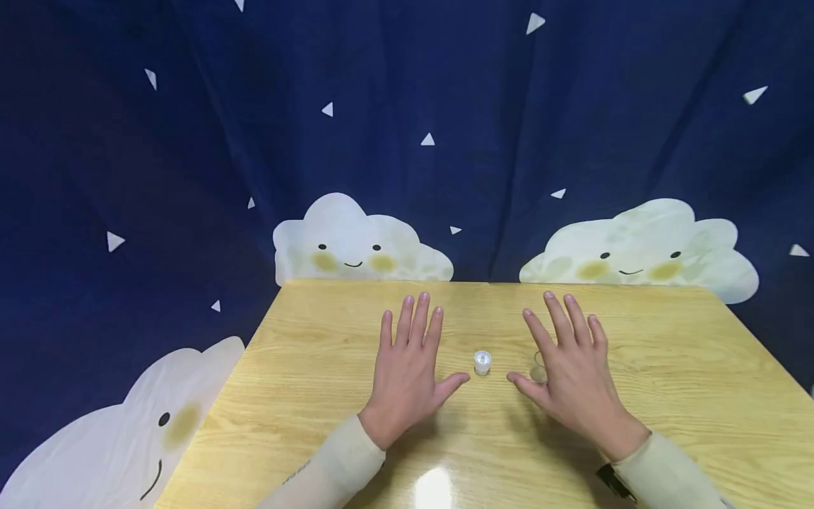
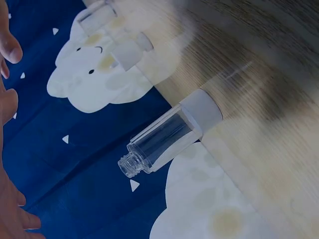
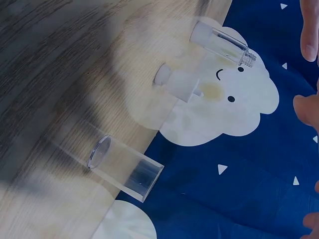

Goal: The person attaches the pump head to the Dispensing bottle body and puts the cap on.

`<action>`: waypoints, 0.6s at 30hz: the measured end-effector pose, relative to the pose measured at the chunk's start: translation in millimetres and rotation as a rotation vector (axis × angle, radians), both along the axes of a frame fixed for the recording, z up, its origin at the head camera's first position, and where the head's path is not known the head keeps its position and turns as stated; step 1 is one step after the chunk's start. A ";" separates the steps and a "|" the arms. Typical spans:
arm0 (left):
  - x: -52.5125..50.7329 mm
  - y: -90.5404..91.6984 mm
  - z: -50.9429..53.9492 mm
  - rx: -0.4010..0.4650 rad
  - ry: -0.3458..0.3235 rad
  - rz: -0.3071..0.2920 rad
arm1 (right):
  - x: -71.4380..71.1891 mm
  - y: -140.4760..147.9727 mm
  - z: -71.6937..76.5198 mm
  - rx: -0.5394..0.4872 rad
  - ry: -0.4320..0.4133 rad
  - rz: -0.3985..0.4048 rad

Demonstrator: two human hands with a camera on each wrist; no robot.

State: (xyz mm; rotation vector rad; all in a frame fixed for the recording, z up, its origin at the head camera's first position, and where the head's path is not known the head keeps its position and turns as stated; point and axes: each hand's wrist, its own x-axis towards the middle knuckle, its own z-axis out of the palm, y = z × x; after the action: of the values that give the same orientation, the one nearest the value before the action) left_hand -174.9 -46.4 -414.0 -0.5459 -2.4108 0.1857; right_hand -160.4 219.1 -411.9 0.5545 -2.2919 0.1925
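Note:
Both hands hover palm down over the wooden table with fingers straight and spread: the left hand [image 1: 405,378] and the right hand [image 1: 580,382]. Between the two thumbs stands a small white pump head [image 1: 482,362], touched by neither. A clear bottle [image 2: 167,134] with a white base and a bare threaded neck stands near the left hand; in the head view that hand hides it. Beside the right thumb is a clear cylindrical cap [image 3: 127,167], partly covered by the right hand in the head view. Neither hand holds anything.
A wooden table [image 1: 305,332] carries these parts, with a bright light reflection near its front. Behind and to the left hangs a dark blue curtain [image 1: 381,63] printed with smiling clouds and white triangles. A dark band [image 1: 615,483] sits at the right wrist.

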 end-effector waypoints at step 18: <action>1.6 -6.7 -2.9 0.082 0.113 -0.152 | 3.4 1.6 3.8 -0.063 -0.017 0.083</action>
State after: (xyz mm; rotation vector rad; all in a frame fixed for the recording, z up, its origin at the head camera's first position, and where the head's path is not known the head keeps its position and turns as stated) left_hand -173.3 -53.1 -416.8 -0.6600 -2.2463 0.0504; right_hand -156.9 220.6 -408.0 0.6188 -2.2727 0.3098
